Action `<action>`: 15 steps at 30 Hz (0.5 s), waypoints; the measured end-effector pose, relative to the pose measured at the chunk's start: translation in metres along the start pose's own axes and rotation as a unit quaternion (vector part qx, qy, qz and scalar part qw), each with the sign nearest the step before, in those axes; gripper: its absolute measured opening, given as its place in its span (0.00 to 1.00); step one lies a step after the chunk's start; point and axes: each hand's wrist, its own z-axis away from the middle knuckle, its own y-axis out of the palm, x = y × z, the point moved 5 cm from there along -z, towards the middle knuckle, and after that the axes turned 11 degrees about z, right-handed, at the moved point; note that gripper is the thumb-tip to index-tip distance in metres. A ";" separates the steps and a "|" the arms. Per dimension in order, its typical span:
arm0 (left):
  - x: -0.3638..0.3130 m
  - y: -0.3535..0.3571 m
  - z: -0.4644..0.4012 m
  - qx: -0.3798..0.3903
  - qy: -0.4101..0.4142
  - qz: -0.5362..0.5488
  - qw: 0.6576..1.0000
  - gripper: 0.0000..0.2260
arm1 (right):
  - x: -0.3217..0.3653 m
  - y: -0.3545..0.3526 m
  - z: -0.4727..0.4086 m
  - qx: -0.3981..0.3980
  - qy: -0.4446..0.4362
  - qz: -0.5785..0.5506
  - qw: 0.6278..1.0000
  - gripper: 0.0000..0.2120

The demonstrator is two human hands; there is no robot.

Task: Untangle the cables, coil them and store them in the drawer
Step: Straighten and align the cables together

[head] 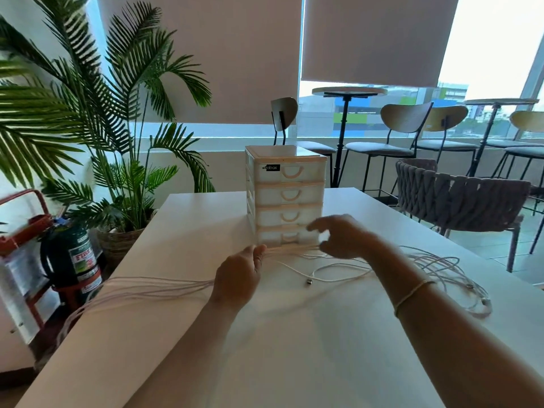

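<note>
1. Extinguisher (73, 254) stood far left on the floor beside a red stand; label read "FIRE", the rest too blurred. Palm plant (97, 113) behind it.
2. White cable strands (141, 287) ran from the tabletop's left edge, where they drooped over the side, rightward into the left hand. Long axis roughly left-right across the tabletop (294, 348).
3. Left hand (238, 278) was curled round the bundle of strands, gripping it just in front of the drawer unit.
4. Strands stretched on from that grip straight to the right hand, pulled taut between the two hands, just in front of the bottom drawer.
5. Drawer unit (287, 195), four drawers, all closed, sat at tabletop centre behind the hands. Black sticker on the top drawer read something like "stabox", first letters unclear.
6. Loose cable with a dark plug (309, 281) lay on the tabletop between the two forearms, nearer the right.
7. Right hand (338, 237) was motion-blurred; fingers looked spread with thumb and fingertips at the strands' end. Whether it pinched them, cannot tell.
8. Remaining cable pile (447, 269) lay right of the right forearm, in loose loops, not coiled.
9. Judgement: still untangling/coiling; nothing stored. Right hand nearer both the pile and the drawer handles.
</note>
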 end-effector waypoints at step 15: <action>0.009 0.002 -0.006 0.026 -0.030 0.066 0.997 0.13 | 0.058 0.046 0.002 0.110 -0.076 -0.271 0.953 0.13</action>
